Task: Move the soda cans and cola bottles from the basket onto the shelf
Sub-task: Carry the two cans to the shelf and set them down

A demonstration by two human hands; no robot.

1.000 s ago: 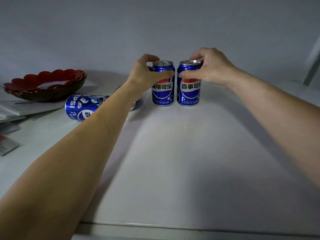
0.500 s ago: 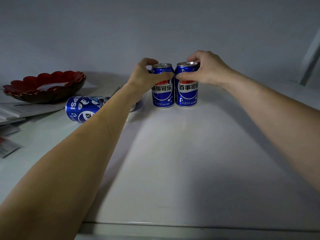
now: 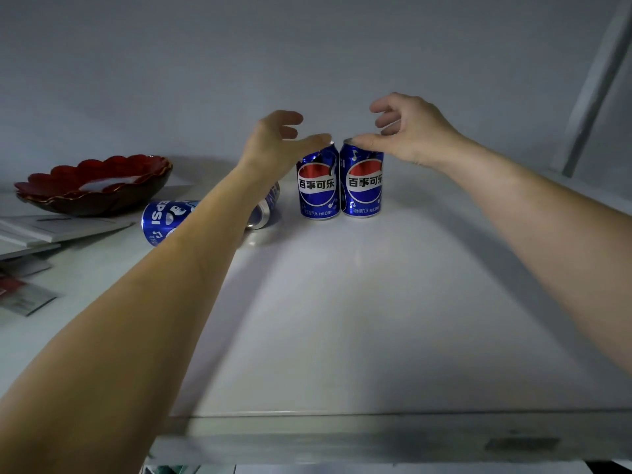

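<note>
Two blue cola cans stand upright and touching at the back of the white shelf (image 3: 342,319), labels facing me: the left can (image 3: 318,188) and the right can (image 3: 363,186), both near the rear wall and about midway between the shelf's side edges. My left hand (image 3: 273,148) hovers over the left can with its fingers spread and loosely bent, thumb tip at the can's top rim; it has no grip on anything that I can see. My right hand (image 3: 410,131) mirrors it above the right can, fingers relaxed and apart, thumb tip reaching to that can's rim, holding nothing. Whether either thumb actually touches metal I cannot tell.

A third blue can (image 3: 164,220) lies on its side just left of the standing pair, its silver end turned toward them and its middle hidden behind my left forearm.

Toward the shelf's left edge sits a dark red scalloped bowl (image 3: 95,186), resting partly on a stack of pale flat papers (image 3: 51,230). Nearer the front-left corner lies a small packet (image 3: 24,297) with red on it. The shelf's grey front edge runs across the bottom of the view, blurred.
</note>
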